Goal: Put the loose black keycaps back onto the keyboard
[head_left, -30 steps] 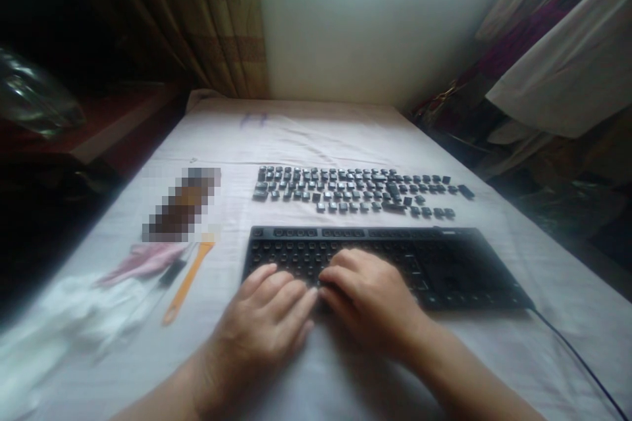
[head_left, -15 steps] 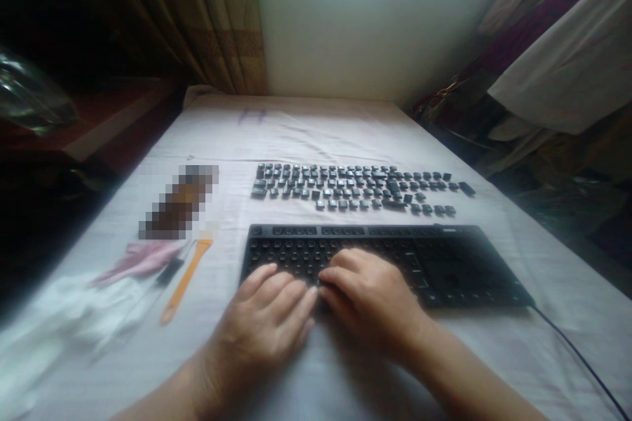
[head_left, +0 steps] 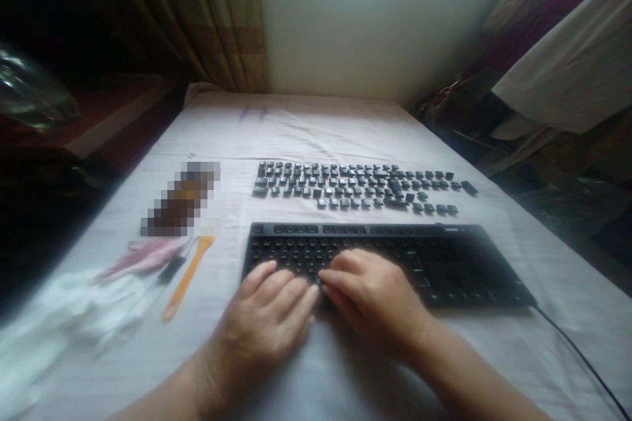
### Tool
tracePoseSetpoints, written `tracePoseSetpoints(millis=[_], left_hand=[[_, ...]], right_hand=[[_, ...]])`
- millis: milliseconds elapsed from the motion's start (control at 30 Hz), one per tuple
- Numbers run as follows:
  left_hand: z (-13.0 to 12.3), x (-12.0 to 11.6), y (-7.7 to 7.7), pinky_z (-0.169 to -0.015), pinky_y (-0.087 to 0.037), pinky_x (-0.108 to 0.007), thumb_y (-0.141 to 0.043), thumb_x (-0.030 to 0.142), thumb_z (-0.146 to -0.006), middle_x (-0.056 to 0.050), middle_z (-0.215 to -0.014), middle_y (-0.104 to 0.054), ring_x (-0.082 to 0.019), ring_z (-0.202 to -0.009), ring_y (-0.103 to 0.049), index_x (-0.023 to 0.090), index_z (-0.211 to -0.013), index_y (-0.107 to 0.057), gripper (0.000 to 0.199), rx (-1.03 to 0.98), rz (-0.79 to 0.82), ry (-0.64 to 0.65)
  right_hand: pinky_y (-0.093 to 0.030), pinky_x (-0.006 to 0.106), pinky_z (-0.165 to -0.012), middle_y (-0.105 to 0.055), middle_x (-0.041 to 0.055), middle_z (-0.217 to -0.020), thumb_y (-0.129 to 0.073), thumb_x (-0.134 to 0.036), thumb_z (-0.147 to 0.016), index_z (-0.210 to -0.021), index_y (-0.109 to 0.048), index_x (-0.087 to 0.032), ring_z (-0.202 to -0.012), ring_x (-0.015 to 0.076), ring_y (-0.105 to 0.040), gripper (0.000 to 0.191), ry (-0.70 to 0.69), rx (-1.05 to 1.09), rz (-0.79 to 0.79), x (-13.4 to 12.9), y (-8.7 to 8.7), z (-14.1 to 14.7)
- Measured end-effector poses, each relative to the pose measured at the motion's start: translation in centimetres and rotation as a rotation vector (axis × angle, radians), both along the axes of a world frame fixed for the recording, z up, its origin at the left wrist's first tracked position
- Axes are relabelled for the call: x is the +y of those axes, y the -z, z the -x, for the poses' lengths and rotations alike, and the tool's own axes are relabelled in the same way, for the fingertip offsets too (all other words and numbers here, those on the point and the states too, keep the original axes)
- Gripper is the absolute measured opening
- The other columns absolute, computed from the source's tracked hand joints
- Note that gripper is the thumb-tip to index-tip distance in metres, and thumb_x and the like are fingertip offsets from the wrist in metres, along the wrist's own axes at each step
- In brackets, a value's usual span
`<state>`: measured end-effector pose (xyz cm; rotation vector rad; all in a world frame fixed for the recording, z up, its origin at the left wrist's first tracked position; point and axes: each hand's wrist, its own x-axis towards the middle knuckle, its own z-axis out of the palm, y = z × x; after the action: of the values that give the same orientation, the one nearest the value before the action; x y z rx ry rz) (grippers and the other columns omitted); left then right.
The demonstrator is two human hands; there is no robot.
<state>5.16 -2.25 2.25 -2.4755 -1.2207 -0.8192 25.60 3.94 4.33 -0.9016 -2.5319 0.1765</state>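
Observation:
A black keyboard (head_left: 464, 263) with its keycaps largely off lies in front of me. My left hand (head_left: 269, 309) rests palm down over its near left edge, fingers stretched out and lying close together. Just to the right, my right hand (head_left: 368, 289) bends over the keyboard's near middle. Its fingers are closed in a pinch beside the left fingertips; whatever is between them is too small and hidden to make out. Behind the keyboard, loose black keycaps (head_left: 350, 182) lie in rows on the white cloth (head_left: 316, 135).
On the left lie an orange-handled tool (head_left: 187, 278), a small black item (head_left: 172, 270), a pink cloth (head_left: 148, 256) and a crumpled white cloth (head_left: 64, 322). A pixelated object (head_left: 182, 200) lies beyond them. The keyboard's cable (head_left: 582, 355) runs off the near right.
Both hands stay in nearly the same place on the keyboard, and the keycap rows look the same. The view has shifted very slightly.

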Motion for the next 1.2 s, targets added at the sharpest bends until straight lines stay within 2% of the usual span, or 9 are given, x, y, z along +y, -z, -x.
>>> tracePoseSetpoints(millis=[100,333,833,1200], left_hand=[[0.06,0.00,0.05,-0.110,-0.040,-0.038,-0.057,0.023,-0.096,-0.001,-0.104,-0.075,-0.017,-0.100,-0.065,0.019,-0.110,-0.072,0.021,0.000,0.008,0.004],[-0.06,0.19,0.39,-0.110,-0.039,-0.039,-0.055,0.023,-0.097,-0.002,-0.104,-0.075,-0.018,-0.101,-0.064,0.019,-0.108,-0.072,0.021,-0.002,0.012,0.004],[0.16,0.26,0.33,-0.111,-0.041,-0.038,-0.060,0.023,-0.094,-0.001,-0.103,-0.074,-0.017,-0.101,-0.064,0.019,-0.108,-0.072,0.018,0.003,0.005,0.013],[0.37,0.35,0.47,-0.114,-0.037,-0.039,-0.056,0.021,-0.097,-0.001,-0.103,-0.075,-0.017,-0.101,-0.065,0.020,-0.108,-0.072,0.020,-0.014,-0.016,0.027]], right_hand=[[-0.041,0.030,-0.064,-0.069,0.0041,-0.080,-0.052,-0.014,-0.095,-0.092,-0.073,-0.020,-0.068,0.0174,-0.056,0.022,-0.022,-0.023,-0.043,-0.26,-0.04,-0.16],[-0.039,0.031,-0.065,-0.066,0.0051,-0.078,-0.049,-0.012,-0.093,-0.089,-0.071,-0.019,-0.068,0.0184,-0.052,0.024,-0.042,-0.038,-0.092,-0.36,0.05,0.05],[-0.041,0.030,-0.066,-0.066,0.0048,-0.080,-0.049,-0.012,-0.093,-0.094,-0.070,-0.019,-0.070,0.0183,-0.055,0.022,-0.046,0.026,-0.026,-0.29,0.31,-0.13],[-0.045,0.028,-0.065,-0.069,0.0054,-0.081,-0.049,-0.012,-0.092,-0.092,-0.071,-0.019,-0.069,0.0171,-0.058,0.023,-0.054,0.108,-0.026,-0.14,0.56,-0.28]])
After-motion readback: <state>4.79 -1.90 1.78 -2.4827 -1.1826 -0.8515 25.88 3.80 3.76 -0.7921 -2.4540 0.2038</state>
